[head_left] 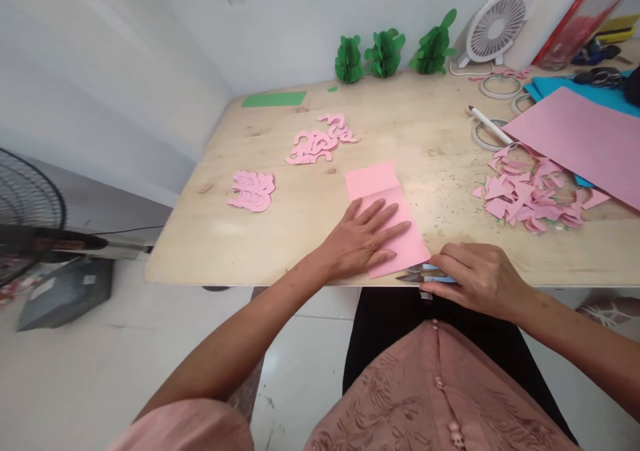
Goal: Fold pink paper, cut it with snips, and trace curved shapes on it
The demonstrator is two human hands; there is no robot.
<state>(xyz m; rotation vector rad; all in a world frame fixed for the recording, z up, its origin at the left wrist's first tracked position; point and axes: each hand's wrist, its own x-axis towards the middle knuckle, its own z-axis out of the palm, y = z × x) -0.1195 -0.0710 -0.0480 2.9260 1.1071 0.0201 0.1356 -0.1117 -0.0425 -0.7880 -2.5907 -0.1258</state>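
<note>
Near the table's front edge lies a folded sheet of pink paper [395,204]; its top part shows a crease. My left hand [367,241] rests flat on the paper with its fingers spread. My right hand [480,277] is closed around a pair of small thread snips [433,274] with light blue handles. The snips' dark blades point left, close to the paper's lower right corner. Part of the handles is hidden by my fingers.
Curved pink cutouts [317,142] and a neater pink stack [251,191] lie left. Pink scraps [530,194] are heaped right, near a large pink sheet [590,144], tape rolls [500,85] and a white pen [490,124]. Behind stand green paper figures [385,54] and a small fan [496,27].
</note>
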